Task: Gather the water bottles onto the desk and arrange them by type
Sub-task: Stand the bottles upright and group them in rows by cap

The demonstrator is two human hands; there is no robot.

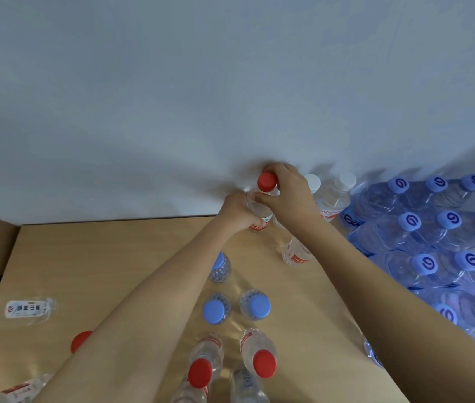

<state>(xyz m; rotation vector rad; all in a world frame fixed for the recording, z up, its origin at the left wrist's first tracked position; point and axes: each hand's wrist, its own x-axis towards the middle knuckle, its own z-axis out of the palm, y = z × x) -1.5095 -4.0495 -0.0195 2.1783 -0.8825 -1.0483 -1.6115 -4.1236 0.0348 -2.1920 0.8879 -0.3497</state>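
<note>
Both arms stretched to the far edge of the desk (120,251), centre of the frame, against the pale wall (172,82). Left hand (237,212) wrapped round the clear body of a red-capped bottle (267,181), grip clamped on it from the left. Right hand (290,196) over the same bottle from the right, fingers curled at its neck just below the cap, grip likewise closed on it. Bottle upright, base at the desk's far edge; contact with the surface hidden by the hands. Just right of it, two white-capped bottles (343,181) standing against the wall. Beyond those, filling the right of the frame, a block of large blue-capped bottles (425,263) with swirl marks on the caps, packed close in rows. Under the right forearm, a small red-labelled bottle (295,253), cap hidden. Centre of the frame, three small blue-capped bottles (216,308) upright, near each other. Lower centre, two red-capped bottles (263,363) upright side by side, one more clear bottle between them at the bottom edge. Left edge, a clear bottle with white label (24,309) lying on its side. Lower left, a red cap (80,340) half hidden by the left forearm.
</note>
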